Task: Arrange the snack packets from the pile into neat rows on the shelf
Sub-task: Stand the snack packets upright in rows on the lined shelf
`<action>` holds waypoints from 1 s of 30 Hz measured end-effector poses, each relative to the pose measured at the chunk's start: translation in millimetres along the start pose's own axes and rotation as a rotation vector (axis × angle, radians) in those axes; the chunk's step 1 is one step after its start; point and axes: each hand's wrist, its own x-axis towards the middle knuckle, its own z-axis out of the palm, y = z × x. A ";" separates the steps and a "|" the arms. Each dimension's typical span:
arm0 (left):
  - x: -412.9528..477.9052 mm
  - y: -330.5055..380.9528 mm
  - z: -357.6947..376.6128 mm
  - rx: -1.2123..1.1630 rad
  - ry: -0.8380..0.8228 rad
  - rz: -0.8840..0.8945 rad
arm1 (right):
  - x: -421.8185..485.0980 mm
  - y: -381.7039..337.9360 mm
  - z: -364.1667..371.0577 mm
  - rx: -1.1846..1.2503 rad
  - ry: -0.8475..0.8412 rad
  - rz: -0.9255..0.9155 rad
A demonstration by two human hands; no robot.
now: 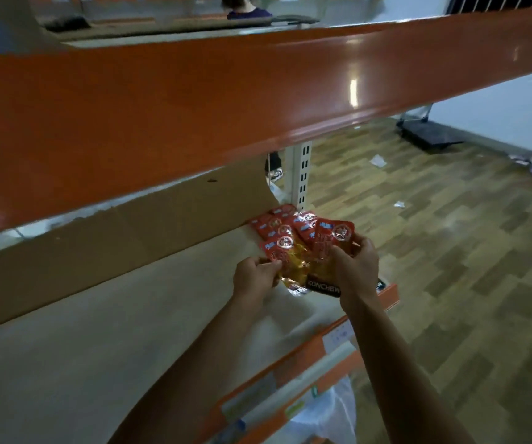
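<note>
An orange beam (194,100) overhangs the 2 hands, a cardboard panel (114,238) beyond them. The left hand (255,274) and right hand (354,265) each pinch glossy red-and-yellow snack packets (285,233) — overlapping, with round white emblems.

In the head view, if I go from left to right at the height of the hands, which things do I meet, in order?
Bare shelf board → left hand → snack packets, gripped by both hands → right hand → wooden floor.
</note>
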 end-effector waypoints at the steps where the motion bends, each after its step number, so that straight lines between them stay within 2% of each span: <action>1: 1.7 -0.1 6.8 0.020 0.015 0.013 | 10.2 -1.7 -2.8 -0.005 -0.018 -0.003; 9: 5.6 0.2 36.4 0.140 0.165 0.052 | 58.9 -0.3 -10.2 -0.041 -0.135 0.022; 26: -3.2 9.4 49.8 0.515 0.372 0.123 | 80.1 8.3 -18.1 -0.104 -0.314 -0.021; 30: -7.0 11.9 53.3 0.477 0.430 0.288 | 80.1 7.0 -16.9 -0.115 -0.360 -0.032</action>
